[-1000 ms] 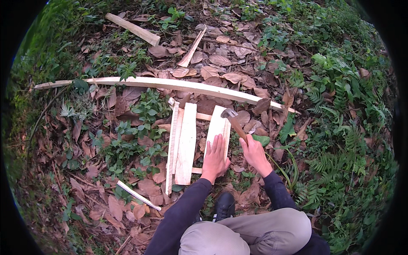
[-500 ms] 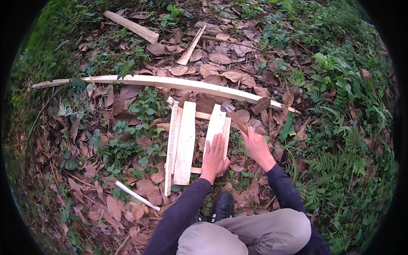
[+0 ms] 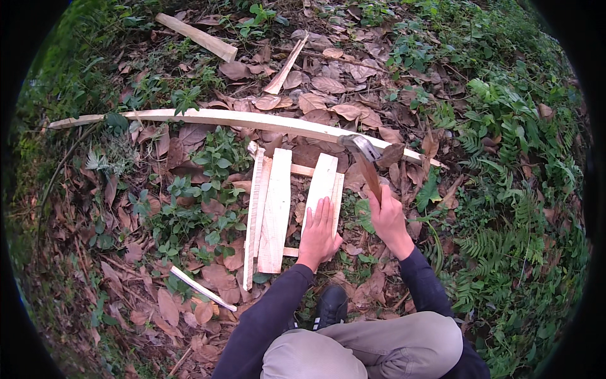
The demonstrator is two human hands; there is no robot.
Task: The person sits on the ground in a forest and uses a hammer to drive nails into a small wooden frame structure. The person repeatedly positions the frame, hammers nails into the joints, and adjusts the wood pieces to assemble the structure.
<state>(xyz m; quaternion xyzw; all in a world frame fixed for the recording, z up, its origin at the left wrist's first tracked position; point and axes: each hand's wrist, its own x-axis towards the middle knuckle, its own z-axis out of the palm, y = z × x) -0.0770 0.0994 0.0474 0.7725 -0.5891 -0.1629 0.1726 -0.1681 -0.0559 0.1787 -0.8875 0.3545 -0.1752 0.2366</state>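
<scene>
The left hand [image 3: 319, 235] lies flat, fingers spread and pointing away from the person, pressing on the near end of a pale split wooden slat [image 3: 324, 184] that lies on leaf litter, grasping nothing. The right hand [image 3: 388, 218] is clenched around the brown wooden handle of a hammer [image 3: 365, 159], whose metal head sits up past the far end of that slat, close to a long curved pale pole [image 3: 240, 120] running across the ground from left to right; whether the head touches the pole is hard to tell at this angle. Just left of the held slat lie two more pale slats [image 3: 271, 202] side by side, resting over a thin crosspiece [image 3: 302, 169] that shows between them. A thin white stick [image 3: 202, 288] lies apart at lower left, and a short board [image 3: 197, 36] and a wood sliver [image 3: 285, 66] lie well off at the top. Green ferns [image 3: 505, 189] fill the right side, and a black shoe [image 3: 331, 304] shows below the left hand
</scene>
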